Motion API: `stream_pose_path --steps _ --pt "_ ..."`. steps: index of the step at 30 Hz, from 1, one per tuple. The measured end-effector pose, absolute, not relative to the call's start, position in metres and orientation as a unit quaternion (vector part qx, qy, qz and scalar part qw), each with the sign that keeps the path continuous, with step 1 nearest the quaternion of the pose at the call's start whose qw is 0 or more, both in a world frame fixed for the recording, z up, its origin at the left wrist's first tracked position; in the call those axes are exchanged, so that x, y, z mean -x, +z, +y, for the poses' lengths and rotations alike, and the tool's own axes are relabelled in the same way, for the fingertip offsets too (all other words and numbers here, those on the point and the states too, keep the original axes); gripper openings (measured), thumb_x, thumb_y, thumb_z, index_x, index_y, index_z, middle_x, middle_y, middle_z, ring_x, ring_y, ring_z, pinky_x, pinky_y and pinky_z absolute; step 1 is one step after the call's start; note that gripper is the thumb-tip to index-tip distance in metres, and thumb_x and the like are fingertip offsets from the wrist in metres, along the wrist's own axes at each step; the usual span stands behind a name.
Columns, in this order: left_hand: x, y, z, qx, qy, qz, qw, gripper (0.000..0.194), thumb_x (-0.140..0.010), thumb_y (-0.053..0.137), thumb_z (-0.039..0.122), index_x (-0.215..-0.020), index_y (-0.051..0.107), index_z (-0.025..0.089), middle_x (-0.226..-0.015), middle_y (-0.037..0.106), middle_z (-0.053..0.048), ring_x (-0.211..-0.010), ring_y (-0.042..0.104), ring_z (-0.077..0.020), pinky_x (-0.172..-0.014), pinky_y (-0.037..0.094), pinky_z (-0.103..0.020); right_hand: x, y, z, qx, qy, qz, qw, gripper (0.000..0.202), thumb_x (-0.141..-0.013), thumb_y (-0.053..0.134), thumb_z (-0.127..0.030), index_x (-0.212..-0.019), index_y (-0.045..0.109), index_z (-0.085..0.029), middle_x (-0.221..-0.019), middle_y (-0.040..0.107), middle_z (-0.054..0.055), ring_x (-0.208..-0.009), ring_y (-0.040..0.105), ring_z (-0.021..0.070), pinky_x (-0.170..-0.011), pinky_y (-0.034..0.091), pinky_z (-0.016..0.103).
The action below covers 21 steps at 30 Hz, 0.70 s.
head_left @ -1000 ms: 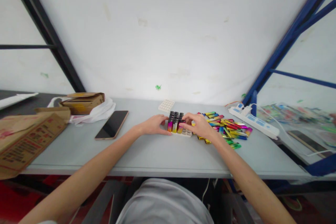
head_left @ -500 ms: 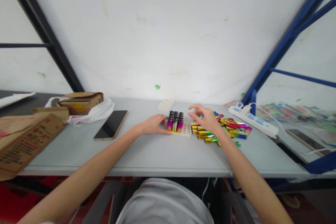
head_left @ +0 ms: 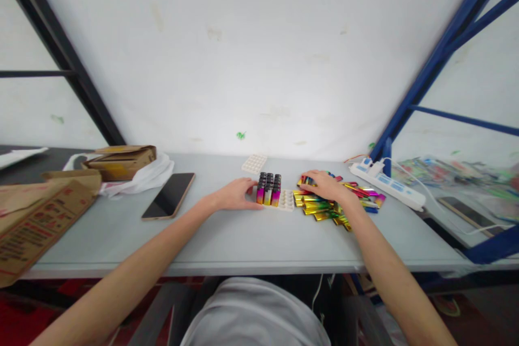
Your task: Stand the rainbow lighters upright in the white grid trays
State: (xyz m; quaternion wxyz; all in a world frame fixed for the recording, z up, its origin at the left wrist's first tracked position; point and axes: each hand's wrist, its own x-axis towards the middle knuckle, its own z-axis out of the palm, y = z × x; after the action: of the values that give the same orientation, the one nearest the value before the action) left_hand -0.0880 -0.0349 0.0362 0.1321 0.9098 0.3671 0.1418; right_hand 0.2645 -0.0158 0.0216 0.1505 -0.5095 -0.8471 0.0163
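Gold and multicoloured loose lighters (head_left: 318, 208) lie toward the right edge of the tabletop (head_left: 251, 238); I log the right hand (head_left: 323, 184) now lowered onto them, fingers curled, whether gripping I can't tell. Left hand (head_left: 235, 194) spread wide at the left end of the white tray (head_left: 287, 203), mid-tabletop, back from the front edge. Upright lighters (head_left: 268, 192) there unchanged, so the tray stands part-filled.

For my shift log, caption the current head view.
Left hand beside upright lighters in a pale tray; right hand over the loose lighter pile.

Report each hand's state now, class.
Left hand: open, at the left end of the lighter tray.
Right hand: at the pile of lighters; whether it grips one cannot be told.
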Motion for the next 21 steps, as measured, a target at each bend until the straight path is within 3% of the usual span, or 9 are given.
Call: stream_pose_path --steps 4,7,10,14,17,21 --pt "0.088 0.036 -0.035 -0.909 0.137 0.369 0.135 0.057 -0.074 0.067 0.071 -0.094 0.064 0.018 -0.089 0.064 -0.006 -0.080 0.059 -0.0236 -0.073 0.045 -0.032 -0.249 0.021 -0.016 0.579 -0.032 -0.804 0.131 0.055 -0.090 0.058 -0.064 -0.121 0.071 -0.020 -0.121 0.069 0.018 -0.115 0.060 0.0350 -0.102 0.042 0.048" --pt "0.088 0.036 -0.035 -0.908 0.138 0.372 0.136 0.058 -0.074 0.067 0.071 -0.096 0.064 0.017 -0.091 0.065 -0.007 -0.082 0.059 -0.0241 -0.074 0.046 -0.032 -0.242 0.024 -0.015 0.581 -0.051 -0.800 0.138 0.050 -0.085 0.066 -0.061 -0.116 0.072 -0.022 -0.116 0.070 0.016 -0.112 0.060 0.0343 -0.103 0.041 0.049" --pt "0.089 0.035 -0.035 -0.908 0.140 0.371 0.136 0.058 -0.074 0.068 0.070 -0.097 0.064 0.017 -0.092 0.065 -0.007 -0.082 0.059 -0.0246 -0.075 0.046 -0.033 -0.241 0.025 -0.012 0.546 -0.032 -0.813 0.199 0.049 -0.083 0.070 -0.056 -0.117 0.071 -0.021 -0.117 0.067 0.015 -0.116 0.059 0.0322 -0.108 0.039 0.048" --pt "0.089 0.035 -0.035 -0.911 0.137 0.367 0.128 0.058 -0.075 0.066 0.071 -0.096 0.063 0.017 -0.091 0.065 -0.007 -0.083 0.060 -0.0248 -0.075 0.045 -0.033 -0.236 0.024 -0.010 0.475 0.117 -0.793 0.362 0.048 -0.082 0.072 -0.049 -0.120 0.068 -0.020 -0.124 0.058 0.014 -0.103 0.065 0.0231 -0.102 0.050 0.042" --pt "0.089 0.036 -0.035 -0.911 0.131 0.369 0.125 0.059 -0.076 0.065 0.073 -0.096 0.062 0.017 -0.091 0.065 -0.007 -0.084 0.060 -0.0251 -0.075 0.045 -0.033 -0.227 0.024 -0.011 0.428 0.266 -0.722 0.475 0.042 -0.079 0.073 -0.046 -0.112 0.068 -0.021 -0.128 0.058 0.011 -0.098 0.068 0.0192 -0.097 0.055 0.040" --pt "0.089 0.037 -0.036 -0.910 0.127 0.373 0.127 0.060 -0.075 0.065 0.073 -0.096 0.062 0.017 -0.091 0.064 -0.007 -0.083 0.059 -0.0251 -0.074 0.045 -0.032 -0.214 0.032 -0.022 0.396 0.388 -0.660 0.508 0.042 -0.079 0.074 -0.044 -0.114 0.064 -0.023 -0.126 0.063 0.010 -0.096 0.072 0.0204 -0.090 0.058 0.039"
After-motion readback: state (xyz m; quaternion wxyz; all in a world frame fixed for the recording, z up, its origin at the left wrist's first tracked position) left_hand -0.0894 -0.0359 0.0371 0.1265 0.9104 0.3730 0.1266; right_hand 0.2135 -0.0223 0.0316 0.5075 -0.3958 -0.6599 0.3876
